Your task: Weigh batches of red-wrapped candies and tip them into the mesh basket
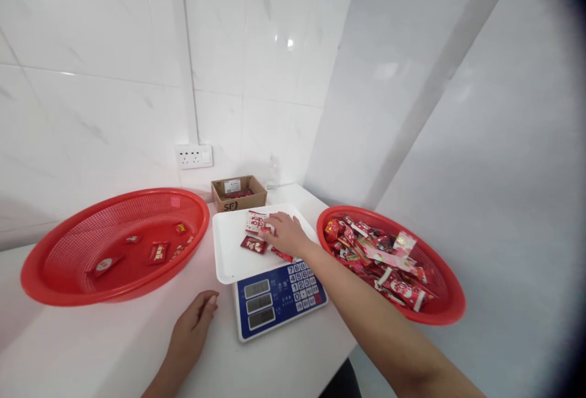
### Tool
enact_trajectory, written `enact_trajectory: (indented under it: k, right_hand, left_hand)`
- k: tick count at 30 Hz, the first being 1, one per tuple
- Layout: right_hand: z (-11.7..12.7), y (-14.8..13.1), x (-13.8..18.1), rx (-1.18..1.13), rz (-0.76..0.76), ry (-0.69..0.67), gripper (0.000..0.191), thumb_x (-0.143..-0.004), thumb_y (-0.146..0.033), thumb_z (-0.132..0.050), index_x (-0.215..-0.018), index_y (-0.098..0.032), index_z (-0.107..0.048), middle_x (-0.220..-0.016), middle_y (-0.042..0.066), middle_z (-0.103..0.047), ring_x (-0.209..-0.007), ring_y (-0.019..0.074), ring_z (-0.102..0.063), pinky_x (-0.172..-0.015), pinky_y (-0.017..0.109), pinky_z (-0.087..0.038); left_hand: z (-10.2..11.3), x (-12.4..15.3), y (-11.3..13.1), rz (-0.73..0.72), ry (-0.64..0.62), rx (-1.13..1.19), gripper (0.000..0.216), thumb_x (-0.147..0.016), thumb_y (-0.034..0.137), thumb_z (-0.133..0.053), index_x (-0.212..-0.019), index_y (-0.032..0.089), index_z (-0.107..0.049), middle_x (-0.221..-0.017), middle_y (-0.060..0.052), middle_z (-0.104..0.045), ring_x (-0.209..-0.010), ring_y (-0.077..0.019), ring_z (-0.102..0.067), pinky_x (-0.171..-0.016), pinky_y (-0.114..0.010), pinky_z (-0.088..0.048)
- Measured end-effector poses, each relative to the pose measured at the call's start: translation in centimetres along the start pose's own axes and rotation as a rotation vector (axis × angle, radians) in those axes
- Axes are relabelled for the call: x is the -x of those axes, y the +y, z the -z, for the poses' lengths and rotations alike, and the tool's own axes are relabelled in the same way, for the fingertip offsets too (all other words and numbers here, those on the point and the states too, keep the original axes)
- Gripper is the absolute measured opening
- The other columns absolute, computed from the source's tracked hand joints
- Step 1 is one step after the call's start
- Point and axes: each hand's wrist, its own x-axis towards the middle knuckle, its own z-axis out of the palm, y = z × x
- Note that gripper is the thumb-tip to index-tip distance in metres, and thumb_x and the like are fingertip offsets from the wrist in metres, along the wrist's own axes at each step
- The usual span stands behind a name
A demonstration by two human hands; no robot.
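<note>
My right hand (pixel 288 234) reaches over the white tray (pixel 227 251) of a digital scale (pixel 274 300), its fingers apart and touching small candy packets. A white-and-red packet (pixel 256 221) lies by its fingertips, and a dark red packet (pixel 253 244) is just in front. Another red packet (pixel 281 254) shows below the palm. Part of what lies under the fingers is hidden. My left hand (pixel 195 322) rests on the white table, left of the scale, with fingers curled together and nothing visible in them.
At the left stands a red plastic basket (pixel 55 273) with several small packets inside. On the right, another red basket (pixel 446 300) holds a heap of red wrapped sweets. An open cardboard box (pixel 242 201) sits behind the scale, near the tiled wall and a socket (pixel 195 157).
</note>
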Motion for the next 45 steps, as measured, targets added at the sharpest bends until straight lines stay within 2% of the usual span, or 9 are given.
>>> enact_trajectory:
  k: [5, 11, 17, 20, 28, 32, 37, 41, 45]
  right_hand:
    - [0.1, 1.5, -1.0, -0.041, -0.124, -0.158, 0.071, -0.079, -0.071, -0.032, -0.138, -0.032, -0.034, -0.149, 0.008, -0.021, -0.136, 0.0341, -0.011, -0.1, 0.061, -0.016]
    - [-0.4, 1.2, -1.2, -0.038, -0.065, -0.148, 0.059, -0.083, -0.066, -0.033, -0.125, -0.029, -0.052, -0.141, 0.008, -0.038, -0.129, 0.0288, -0.03, -0.1, 0.051, -0.026]
    - [-0.4, 0.0, -0.7, -0.039, 0.02, -0.085, 0.067, -0.079, -0.07, -0.036, -0.134, -0.033, -0.04, -0.146, 0.007, -0.03, -0.133, 0.0316, -0.023, -0.102, 0.054, -0.019]
    - [-1.0, -0.6, -0.8, -0.027, 0.087, -0.111, 0.064, -0.079, -0.07, -0.036, -0.131, -0.034, -0.045, -0.144, 0.003, -0.036, -0.132, 0.0336, -0.024, -0.103, 0.055, -0.017]
    - [0.0, -0.7, -0.3, -0.17, 0.072, 0.194, 0.035, -0.089, -0.042, -0.043, -0.109, -0.022, -0.063, -0.113, 0.006, -0.064, -0.108, 0.0211, -0.054, -0.096, 0.038, -0.036]
    - [2.4, 1.0, 2.6, -0.231, -0.021, 0.315, 0.041, -0.093, -0.037, -0.033, -0.115, -0.015, -0.059, -0.118, 0.01, -0.061, -0.111, 0.0189, -0.054, -0.095, 0.034, -0.04]
    - [4.0, 3.6, 9.4, -0.345, -0.157, 0.437, 0.033, -0.087, -0.037, -0.046, -0.11, -0.019, -0.061, -0.114, 0.008, -0.064, -0.107, 0.0214, -0.057, -0.095, 0.038, -0.042]
    - [2.4, 3.5, 14.7, -0.408, -0.222, 0.479, 0.029, -0.085, -0.038, -0.05, -0.103, -0.02, -0.064, -0.107, 0.008, -0.067, -0.1, 0.0217, -0.061, -0.089, 0.036, -0.047]
    - [-1.7, 1.3, 18.1, -0.531, -0.193, 0.468, 0.024, -0.085, -0.037, -0.05, -0.09, -0.019, -0.066, -0.087, 0.007, -0.069, -0.08, 0.0181, -0.064, -0.071, 0.027, -0.051]
  left_hand:
    - [-0.1, 0.0, 0.0, 0.016, -0.017, -0.014, 0.041, -0.074, 0.057, -0.046, -0.088, 0.022, -0.061, -0.081, -0.002, -0.066, -0.082, -0.0213, -0.064, -0.077, -0.031, -0.05]
    - [0.2, 0.2, 0.5, -0.001, -0.012, -0.011, 0.038, -0.075, 0.055, -0.046, -0.087, 0.022, -0.061, -0.08, -0.002, -0.066, -0.08, -0.0213, -0.064, -0.075, -0.03, -0.051]
    - [0.1, 0.2, 0.6, 0.016, -0.004, -0.032, 0.039, -0.073, 0.056, -0.046, -0.086, 0.022, -0.062, -0.079, -0.002, -0.067, -0.078, -0.0215, -0.065, -0.075, -0.031, -0.051]
    - [0.1, 0.1, 0.5, 0.014, -0.003, -0.01, 0.04, -0.072, 0.057, -0.047, -0.086, 0.022, -0.062, -0.08, -0.002, -0.067, -0.081, -0.0219, -0.065, -0.075, -0.031, -0.051]
    - [0.1, 0.0, 0.1, 0.028, -0.035, -0.026, 0.041, -0.074, 0.057, -0.044, -0.089, 0.022, -0.06, -0.083, -0.002, -0.066, -0.082, -0.0207, -0.064, -0.077, -0.029, -0.05]
    - [0.1, 0.0, 0.0, 0.025, -0.045, -0.043, 0.041, -0.077, 0.056, -0.041, -0.091, 0.022, -0.058, -0.083, -0.002, -0.065, -0.083, -0.0208, -0.063, -0.079, -0.03, -0.049]
    - [0.1, 0.0, -0.2, 0.035, -0.051, -0.039, 0.04, -0.077, 0.056, -0.042, -0.092, 0.023, -0.058, -0.087, -0.002, -0.066, -0.086, -0.0215, -0.063, -0.08, -0.031, -0.049]
    - [0.1, -0.1, -0.4, 0.059, -0.047, -0.027, 0.04, -0.076, 0.057, -0.044, -0.093, 0.023, -0.058, -0.089, -0.002, -0.066, -0.089, -0.0222, -0.063, -0.081, -0.032, -0.049]
    - [0.0, -0.2, -0.5, 0.045, -0.036, 0.003, 0.042, -0.074, 0.058, -0.046, -0.091, 0.023, -0.06, -0.088, -0.003, -0.066, -0.088, -0.0224, -0.064, -0.08, -0.032, -0.05]
